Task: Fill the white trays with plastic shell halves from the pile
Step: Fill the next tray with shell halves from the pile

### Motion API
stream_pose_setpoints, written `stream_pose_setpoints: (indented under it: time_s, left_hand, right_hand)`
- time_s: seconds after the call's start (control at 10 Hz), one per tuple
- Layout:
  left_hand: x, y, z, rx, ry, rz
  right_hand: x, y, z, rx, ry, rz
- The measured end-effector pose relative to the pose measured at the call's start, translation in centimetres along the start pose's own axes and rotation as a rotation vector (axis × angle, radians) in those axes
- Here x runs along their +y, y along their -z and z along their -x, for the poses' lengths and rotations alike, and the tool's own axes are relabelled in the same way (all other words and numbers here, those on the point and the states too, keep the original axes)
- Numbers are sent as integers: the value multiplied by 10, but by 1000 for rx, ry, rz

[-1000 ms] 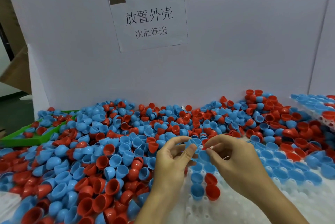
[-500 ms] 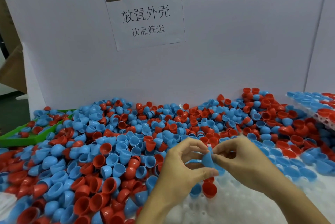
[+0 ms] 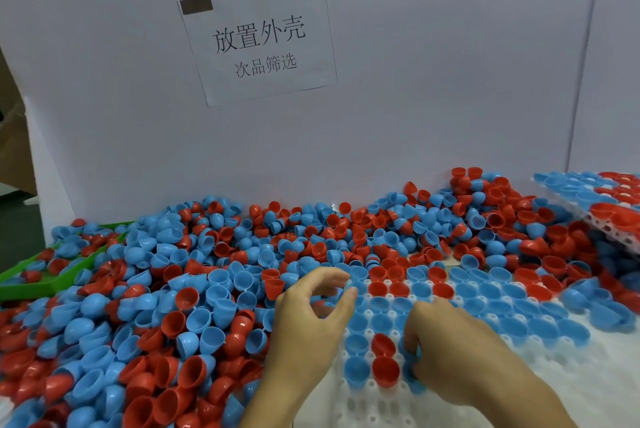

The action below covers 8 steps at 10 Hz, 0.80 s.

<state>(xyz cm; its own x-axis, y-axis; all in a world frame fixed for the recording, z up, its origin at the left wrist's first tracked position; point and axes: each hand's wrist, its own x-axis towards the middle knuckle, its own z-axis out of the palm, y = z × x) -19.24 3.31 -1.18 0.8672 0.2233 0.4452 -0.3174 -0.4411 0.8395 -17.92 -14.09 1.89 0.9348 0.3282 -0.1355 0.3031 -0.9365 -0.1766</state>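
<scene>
- A white tray [image 3: 540,389] with rows of round pockets is lying at the near right of the counter, partly filled: blue and red shell halves are sitting open side up in its far rows, and the nearest pockets are showing bare white.
- The right hand [image 3: 460,358] is reaching down onto the tray with its fingers curled round a blue shell half [image 3: 414,375], which is sitting just right of a red shell half [image 3: 385,370] in the nearest filled row.
- The left hand [image 3: 311,320] is hovering at the tray's left edge, thumb and forefinger curved toward each other in a loose ring; I cannot tell whether it is pinching anything.
- The pile of shell halves [image 3: 180,289], blue and red mixed, is spreading over the counter to the left of and behind the tray, right up to the back board.
- A second tray [image 3: 609,219], already carrying blue and red halves, is resting tilted on the pile at the far right.
- A green tray [image 3: 31,284] is lying at the far left, partly buried under shells.
- A white board [image 3: 433,81] is standing behind the pile, with a paper sign [image 3: 259,39] bearing Chinese characters stuck on it.
</scene>
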Motion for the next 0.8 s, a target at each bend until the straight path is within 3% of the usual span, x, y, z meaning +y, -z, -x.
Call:
stream_pose_setpoints:
  time_s: [0.2, 0.4, 0.7, 0.8]
  left_hand:
    - [13, 13, -35, -18, 61, -349]
    - [10, 5, -131, -144, 182, -714]
    - [-68, -59, -231, -479, 453, -1021]
    - [-86, -77, -235, -483, 484, -1080]
  right_hand:
    - [7, 6, 0, 8, 5, -88]
    - [5, 7, -13, 81, 41, -173]
    - [10, 1, -37, 36, 141, -171]
    - [13, -2, -48, -76, 138, -154]
